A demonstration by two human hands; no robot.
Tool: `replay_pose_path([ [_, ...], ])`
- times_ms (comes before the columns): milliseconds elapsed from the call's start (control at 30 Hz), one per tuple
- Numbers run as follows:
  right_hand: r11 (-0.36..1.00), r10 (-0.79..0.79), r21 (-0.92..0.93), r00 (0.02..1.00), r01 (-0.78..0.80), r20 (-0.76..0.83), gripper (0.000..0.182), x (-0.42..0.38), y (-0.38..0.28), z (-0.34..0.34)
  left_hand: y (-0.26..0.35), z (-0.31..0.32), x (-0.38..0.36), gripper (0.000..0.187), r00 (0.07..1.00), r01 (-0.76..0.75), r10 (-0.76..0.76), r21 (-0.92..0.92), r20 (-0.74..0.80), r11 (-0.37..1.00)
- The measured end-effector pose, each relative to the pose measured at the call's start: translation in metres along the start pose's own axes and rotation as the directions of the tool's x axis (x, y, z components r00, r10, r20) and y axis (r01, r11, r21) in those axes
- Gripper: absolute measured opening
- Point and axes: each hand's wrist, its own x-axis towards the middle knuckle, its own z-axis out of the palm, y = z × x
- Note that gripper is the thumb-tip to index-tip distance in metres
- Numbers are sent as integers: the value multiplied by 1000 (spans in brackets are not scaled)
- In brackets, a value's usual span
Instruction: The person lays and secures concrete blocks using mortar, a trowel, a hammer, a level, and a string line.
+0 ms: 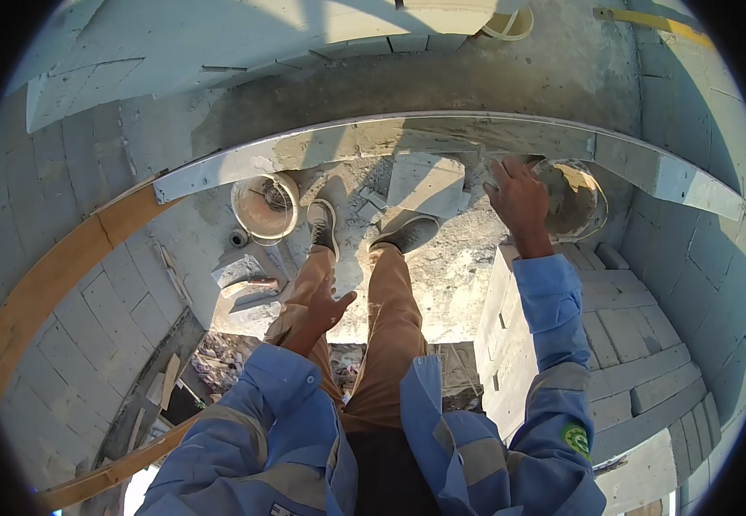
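Observation:
I look straight down at my tan trousers and two shoes (323, 225). My left hand (330, 305) hovers over my left thigh with its fingers spread and nothing in it. My right hand (519, 199) reaches forward, back upward, with its fingertips at the lower edge of a long grey metal rail (390, 138) that crosses the view. Whether the fingers grip the rail or anything else is hidden. A mortar-smeared bucket (579, 202) stands just right of that hand.
A second bucket (265, 206) sits left of my feet, with a grey block (424, 181) ahead of them. Block walls rise at the right (622, 361) and left. A wooden plank (46, 284) joins the rail's left end. Rubble and scraps (218, 353) lie below.

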Motion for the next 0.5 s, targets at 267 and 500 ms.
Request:
replay_pose_path([
  [267,995,18,97,999,-14,-42,40,17,-108,12,-26,-51,7,94,996,-21,12,87,93,996],
  [500,762,550,468,828,-447,-105,31,-17,-169,14,-93,-132,28,81,986,15,9,-140,169,990],
])
